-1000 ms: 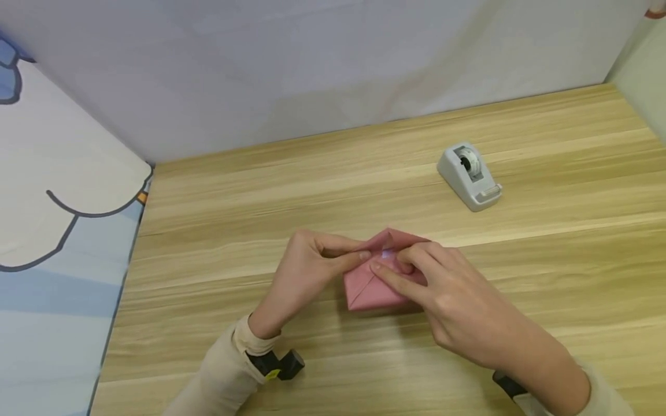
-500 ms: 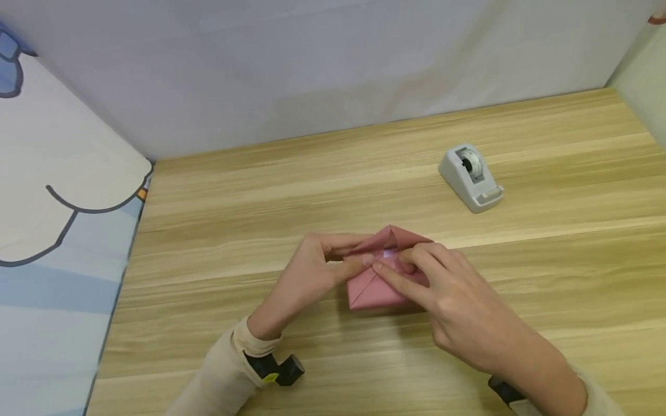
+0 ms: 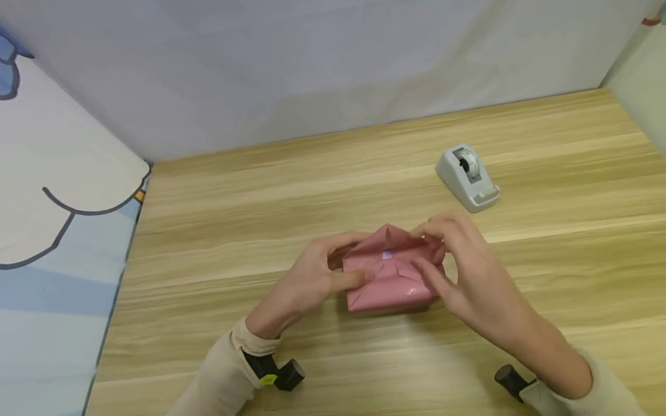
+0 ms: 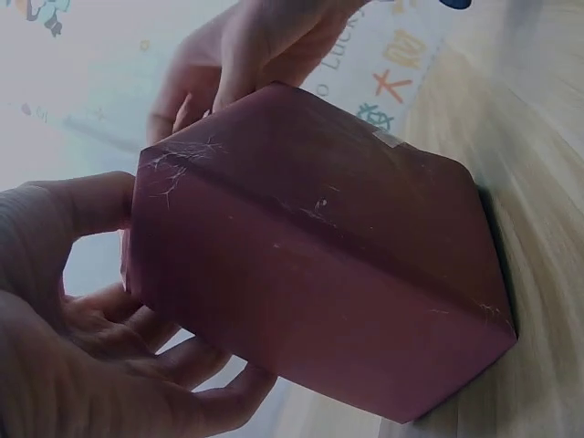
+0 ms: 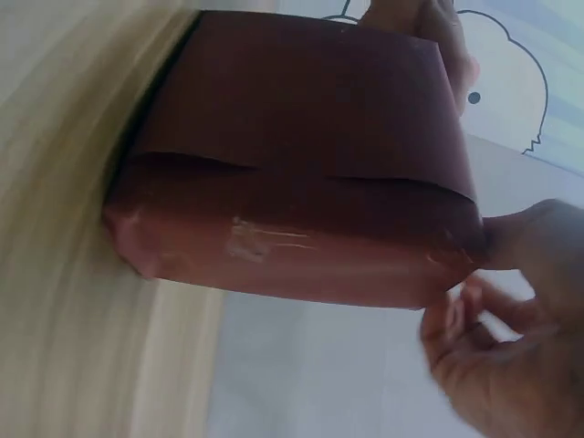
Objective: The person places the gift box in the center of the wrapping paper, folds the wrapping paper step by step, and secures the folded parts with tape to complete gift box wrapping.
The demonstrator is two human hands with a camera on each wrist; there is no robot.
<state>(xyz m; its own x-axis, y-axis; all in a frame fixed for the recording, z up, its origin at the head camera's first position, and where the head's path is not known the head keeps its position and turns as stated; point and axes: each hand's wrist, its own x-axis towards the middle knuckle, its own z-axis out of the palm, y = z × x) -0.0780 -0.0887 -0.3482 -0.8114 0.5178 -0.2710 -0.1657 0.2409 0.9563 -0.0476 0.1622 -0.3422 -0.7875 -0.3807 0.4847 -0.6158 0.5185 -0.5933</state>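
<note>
A box wrapped in pink paper point(image 3: 392, 293) stands on the wooden table, its upper end partly folded, with a raised pointed flap at the back. A small pale patch, perhaps tape, shows in the middle of that end. My left hand point(image 3: 307, 283) grips the left side, thumb on top and fingers behind, as the left wrist view shows on the creased wrapped box point(image 4: 301, 255). At the right corner my right hand point(image 3: 478, 277) pinches the paper between thumb and fingers. Clear tape shows on a side of the box point(image 5: 301, 237) in the right wrist view.
A grey tape dispenser point(image 3: 468, 178) with a roll in it stands behind and to the right of the box. White cloth point(image 3: 333, 69) hangs along the table's back edge, and a printed cartoon sheet point(image 3: 62, 231) borders the left.
My right hand has moved from the middle of the folded end to the right corner, uncovering the pale patch. My left thumb has slid slightly down the top.
</note>
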